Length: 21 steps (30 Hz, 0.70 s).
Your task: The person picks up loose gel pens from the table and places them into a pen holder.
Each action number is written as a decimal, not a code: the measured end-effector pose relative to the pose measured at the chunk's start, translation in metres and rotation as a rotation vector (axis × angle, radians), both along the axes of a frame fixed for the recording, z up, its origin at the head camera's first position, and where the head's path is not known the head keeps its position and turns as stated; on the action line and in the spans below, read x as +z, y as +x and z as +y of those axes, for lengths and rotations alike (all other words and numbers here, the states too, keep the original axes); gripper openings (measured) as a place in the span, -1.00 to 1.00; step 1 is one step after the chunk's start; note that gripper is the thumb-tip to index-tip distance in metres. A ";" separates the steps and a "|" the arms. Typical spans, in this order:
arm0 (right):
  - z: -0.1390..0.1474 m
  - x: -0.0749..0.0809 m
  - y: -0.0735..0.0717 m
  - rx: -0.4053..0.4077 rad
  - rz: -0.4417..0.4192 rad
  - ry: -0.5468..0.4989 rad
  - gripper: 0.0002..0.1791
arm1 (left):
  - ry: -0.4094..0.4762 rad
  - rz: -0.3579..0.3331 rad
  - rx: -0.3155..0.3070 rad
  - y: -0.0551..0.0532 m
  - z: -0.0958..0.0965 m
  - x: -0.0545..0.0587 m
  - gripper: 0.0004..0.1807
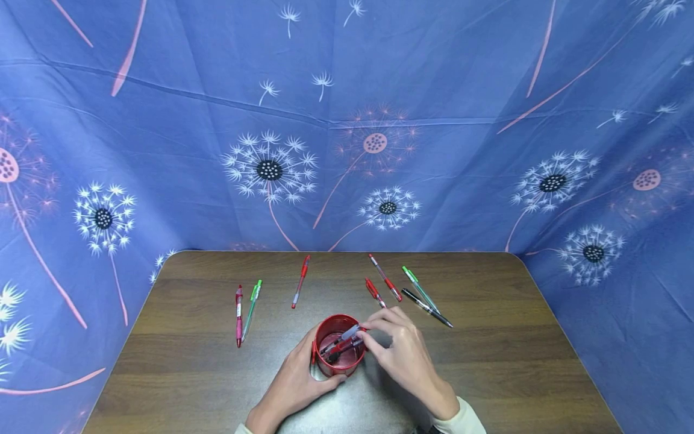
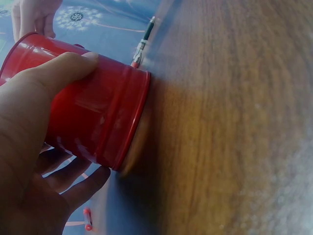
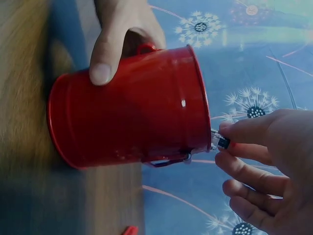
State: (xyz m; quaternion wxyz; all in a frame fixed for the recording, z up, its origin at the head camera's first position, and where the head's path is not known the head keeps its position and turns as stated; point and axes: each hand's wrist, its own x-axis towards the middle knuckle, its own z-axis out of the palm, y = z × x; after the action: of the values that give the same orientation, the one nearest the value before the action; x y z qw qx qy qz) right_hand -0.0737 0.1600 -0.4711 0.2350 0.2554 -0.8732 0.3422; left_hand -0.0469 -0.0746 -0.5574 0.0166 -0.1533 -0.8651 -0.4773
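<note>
My left hand grips a small red metal bucket from the left side, its thumb along the near wall and the fingers around the other side. The bucket stands upright on the wooden table. Inside lean a few pens, dark red, black and clear, with their upper ends against the right part of the rim. Over that rim, my right hand pinches the end of a pen between thumb and forefinger; most of this pen is hidden by the bucket wall in the right wrist view.
Left of the bucket lie a pink-red pen and a green pen. A red pen lies behind it. To the right are two more red pens, another green pen and a black pen. Blue patterned cloth surrounds the table.
</note>
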 end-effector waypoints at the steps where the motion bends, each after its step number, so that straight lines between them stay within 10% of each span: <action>1: 0.000 0.000 0.000 -0.004 0.016 0.014 -0.81 | -0.002 0.001 0.001 0.000 0.000 0.000 0.14; 9: 0.000 0.003 0.002 -0.079 0.113 0.156 -0.82 | -0.005 -0.001 0.005 0.000 0.000 -0.001 0.12; 21: 0.003 0.002 0.005 -0.158 0.028 0.180 -0.77 | -0.001 -0.007 0.006 0.000 0.000 -0.001 0.13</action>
State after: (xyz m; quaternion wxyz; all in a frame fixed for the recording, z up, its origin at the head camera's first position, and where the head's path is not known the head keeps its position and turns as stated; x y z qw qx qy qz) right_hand -0.0685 0.1627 -0.4688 0.2494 0.2104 -0.9145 0.2393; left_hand -0.0473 -0.0744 -0.5587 0.0150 -0.1488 -0.8659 -0.4773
